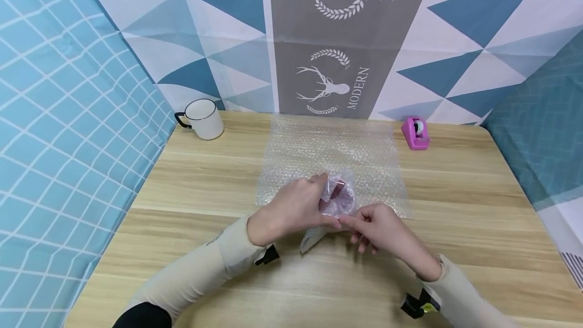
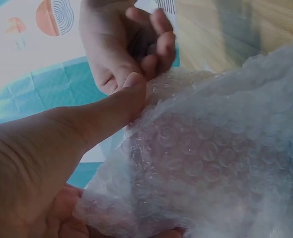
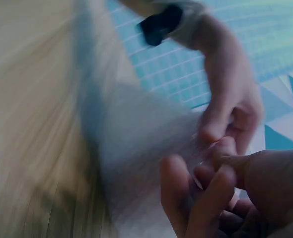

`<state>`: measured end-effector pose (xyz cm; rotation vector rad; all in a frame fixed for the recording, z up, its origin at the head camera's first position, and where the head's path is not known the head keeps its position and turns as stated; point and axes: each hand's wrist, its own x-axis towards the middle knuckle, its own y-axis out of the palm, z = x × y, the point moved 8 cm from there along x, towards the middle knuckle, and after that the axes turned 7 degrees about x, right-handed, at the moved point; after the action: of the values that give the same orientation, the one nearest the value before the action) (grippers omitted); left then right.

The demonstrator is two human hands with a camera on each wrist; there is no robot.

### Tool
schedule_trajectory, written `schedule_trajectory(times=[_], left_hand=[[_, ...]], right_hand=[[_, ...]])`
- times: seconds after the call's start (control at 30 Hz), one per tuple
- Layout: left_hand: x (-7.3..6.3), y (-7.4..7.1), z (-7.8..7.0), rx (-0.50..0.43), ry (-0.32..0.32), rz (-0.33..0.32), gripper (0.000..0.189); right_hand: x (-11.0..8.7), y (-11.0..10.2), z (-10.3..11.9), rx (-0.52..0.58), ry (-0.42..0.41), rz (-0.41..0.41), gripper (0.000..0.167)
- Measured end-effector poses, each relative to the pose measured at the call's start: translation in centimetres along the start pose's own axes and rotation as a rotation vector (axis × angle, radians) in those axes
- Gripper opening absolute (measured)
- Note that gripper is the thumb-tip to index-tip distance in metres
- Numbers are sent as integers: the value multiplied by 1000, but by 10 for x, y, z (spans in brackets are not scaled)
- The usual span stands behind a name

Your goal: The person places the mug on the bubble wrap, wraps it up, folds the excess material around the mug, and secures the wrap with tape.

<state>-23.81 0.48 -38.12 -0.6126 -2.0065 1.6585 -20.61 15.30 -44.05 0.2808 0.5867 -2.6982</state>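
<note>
A bundle in clear bubble wrap (image 1: 342,200) is held up above the table in front of me; something pinkish-red shows through the layers, its kind hidden by the plastic. My left hand (image 1: 293,205) grips it from the left, thumb along the near edge and fingers behind. Close by the left thumb, my right hand (image 1: 387,232) pinches the wrap's edge between thumb and forefinger, its other fingers loose. In the left wrist view the bundle (image 2: 206,158) fills the lower right, tilted, with loose wrap at its corners. The right wrist view is blurred.
A flat sheet of bubble wrap (image 1: 332,140) lies on the wooden table (image 1: 196,181) behind the bundle. At the back left stands a white mug (image 1: 206,120) with a black handle. A pink tape dispenser (image 1: 415,133) sits at the back right. Patterned cloths hang behind.
</note>
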Motion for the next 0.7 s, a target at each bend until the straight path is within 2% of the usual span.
schedule_trajectory(times=[0.13, 0.27, 0.37, 0.47, 0.57, 0.7], left_hand=[[-3, -1, -2, -24, 24, -21, 106], [-12, -11, 0, -129, 51, -82, 100], [-20, -23, 2, -223, 98, -136, 88], [-27, -32, 4, -275, 160, -154, 80], [-30, -36, 7, -311, 216, -135, 68], [-25, -35, 9, -314, 262, -127, 48]], right_hand=[[-1, -2, 6, -150, -128, -77, 41], [0, -3, 12, -213, -218, -91, 41], [1, -4, 15, -235, -238, -75, 42], [3, -7, 17, -255, -249, -69, 41], [7, -12, 19, -270, -268, -83, 37], [11, -19, 20, -277, -290, -97, 31]])
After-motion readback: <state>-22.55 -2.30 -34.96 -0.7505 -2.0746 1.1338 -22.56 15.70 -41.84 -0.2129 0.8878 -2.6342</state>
